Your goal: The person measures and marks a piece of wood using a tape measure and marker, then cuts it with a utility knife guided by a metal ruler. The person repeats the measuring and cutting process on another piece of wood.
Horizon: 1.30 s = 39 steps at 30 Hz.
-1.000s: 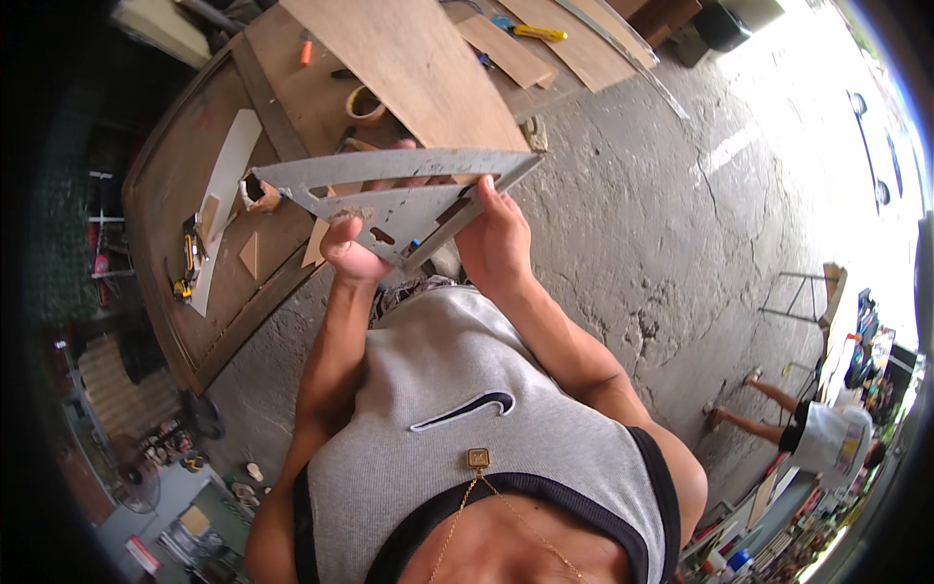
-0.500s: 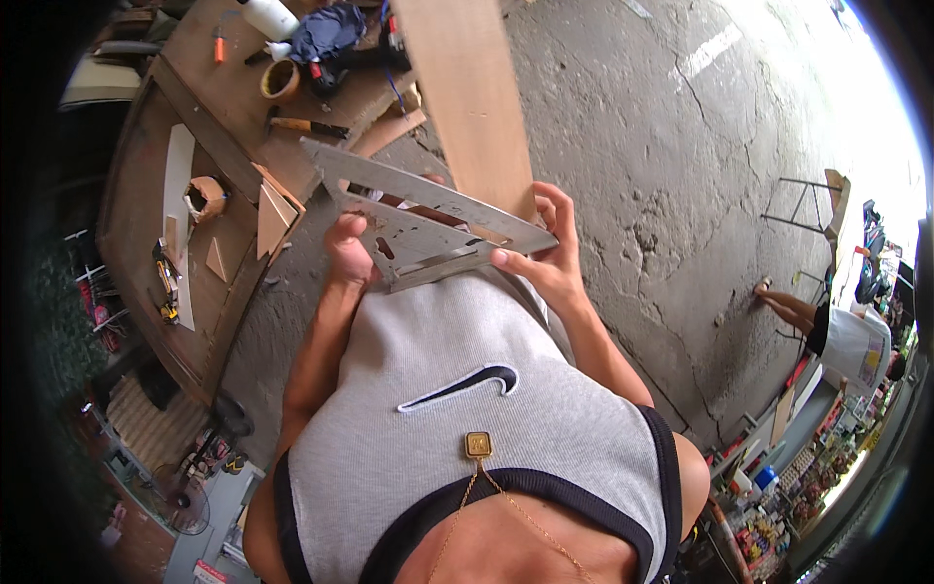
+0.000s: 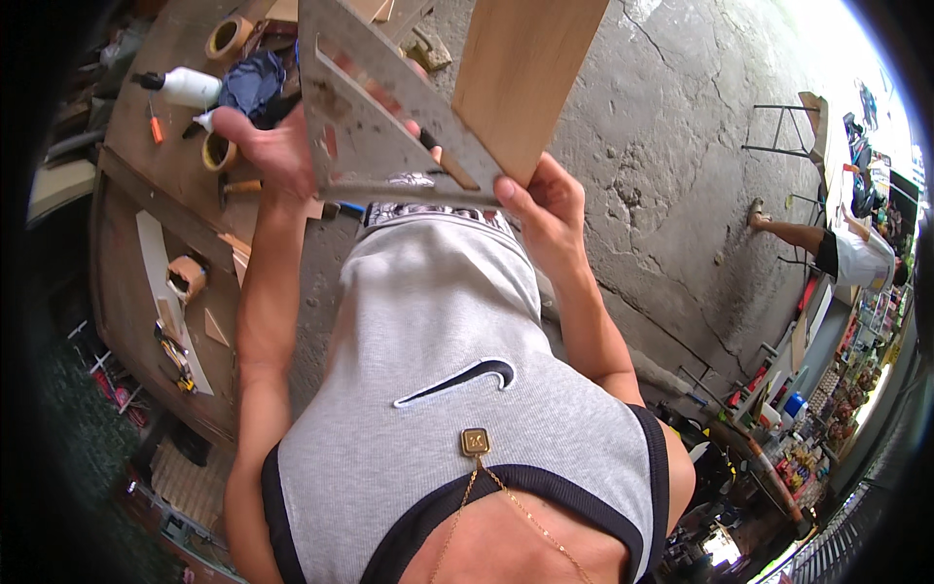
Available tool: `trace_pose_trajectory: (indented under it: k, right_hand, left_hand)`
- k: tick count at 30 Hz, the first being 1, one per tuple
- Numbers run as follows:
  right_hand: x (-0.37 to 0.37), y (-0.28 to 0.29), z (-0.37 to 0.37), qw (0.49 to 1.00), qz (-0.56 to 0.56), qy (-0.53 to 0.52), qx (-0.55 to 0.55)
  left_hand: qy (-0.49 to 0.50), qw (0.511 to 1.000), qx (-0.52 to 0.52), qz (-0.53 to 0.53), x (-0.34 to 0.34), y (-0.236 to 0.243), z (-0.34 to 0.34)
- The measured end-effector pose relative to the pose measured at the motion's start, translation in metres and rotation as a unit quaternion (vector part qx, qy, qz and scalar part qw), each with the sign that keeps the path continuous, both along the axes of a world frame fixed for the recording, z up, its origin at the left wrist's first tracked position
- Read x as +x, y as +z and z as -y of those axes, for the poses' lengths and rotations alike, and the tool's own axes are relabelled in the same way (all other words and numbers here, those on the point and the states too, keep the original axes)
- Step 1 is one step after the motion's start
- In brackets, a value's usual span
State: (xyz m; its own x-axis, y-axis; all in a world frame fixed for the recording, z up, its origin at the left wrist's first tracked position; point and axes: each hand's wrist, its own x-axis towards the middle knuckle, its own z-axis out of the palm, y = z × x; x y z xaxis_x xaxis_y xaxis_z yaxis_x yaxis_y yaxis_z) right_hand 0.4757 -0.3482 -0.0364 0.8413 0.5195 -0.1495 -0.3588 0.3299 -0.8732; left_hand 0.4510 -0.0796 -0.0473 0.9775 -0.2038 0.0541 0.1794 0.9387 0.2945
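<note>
A metal speed square [image 3: 336, 122], triangular with long slots, is tilted up in front of me. My right hand [image 3: 553, 209] pinches its right corner with the thumb, together with the lower end of a flat wooden board [image 3: 525, 73] that stretches away past the upper edge. My left hand [image 3: 272, 151] is at the square's left side, thumb spread out to the left and clear of the metal. Some of its fingers show through the slots, stretched out behind the square. Whether they touch the square or the board is hidden.
On the brown worktable at left lie a white bottle [image 3: 190, 88], a tape roll [image 3: 230, 37], a dark blue cloth [image 3: 253, 84], a wooden handle [image 3: 243, 186] and a long pale strip [image 3: 153, 243]. Another person [image 3: 856, 253] is at far right on the cracked concrete floor [image 3: 671, 156].
The square and board have moved up and away from my body, and the square has tipped more upright. My left thumb has come off the square and spread leftward; my right hand keeps its grip.
</note>
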Motion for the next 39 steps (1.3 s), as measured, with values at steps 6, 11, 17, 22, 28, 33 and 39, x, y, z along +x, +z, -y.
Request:
trace_pose_trajectory:
  k: [6, 11, 17, 22, 28, 33, 39]
  right_hand:
    - [0.095, 0.012, -0.063, 0.995, 0.03, -0.041, 0.081]
    - [0.182, 0.025, -0.102, 0.997, 0.054, -0.004, 0.051]
    - [0.271, 0.051, -0.13, 0.99, 0.068, 0.117, 0.048]
    - [0.307, 0.069, -0.156, 0.966, 0.158, 0.202, 0.024]
    - [0.342, 0.087, -0.186, 0.948, 0.146, 0.279, 0.048]
    - [0.379, 0.086, -0.2, 0.925, 0.167, 0.339, 0.051]
    - [0.431, 0.087, -0.214, 0.899, 0.17, 0.4, 0.049]
  left_hand:
    - [0.173, 0.962, 0.206, 0.043, 0.06, -0.044, 0.018]
    - [0.348, 0.885, 0.305, -0.046, 0.162, 0.027, 0.035]
    - [0.414, 0.867, 0.265, -0.079, 0.223, 0.049, -0.011]
    - [0.432, 0.861, 0.261, -0.065, 0.244, 0.069, -0.04]
    - [0.493, 0.818, 0.289, -0.068, 0.255, 0.084, -0.06]
    - [0.562, 0.772, 0.29, -0.067, 0.281, 0.089, -0.058]
    - [0.619, 0.724, 0.295, -0.076, 0.32, 0.089, -0.054]
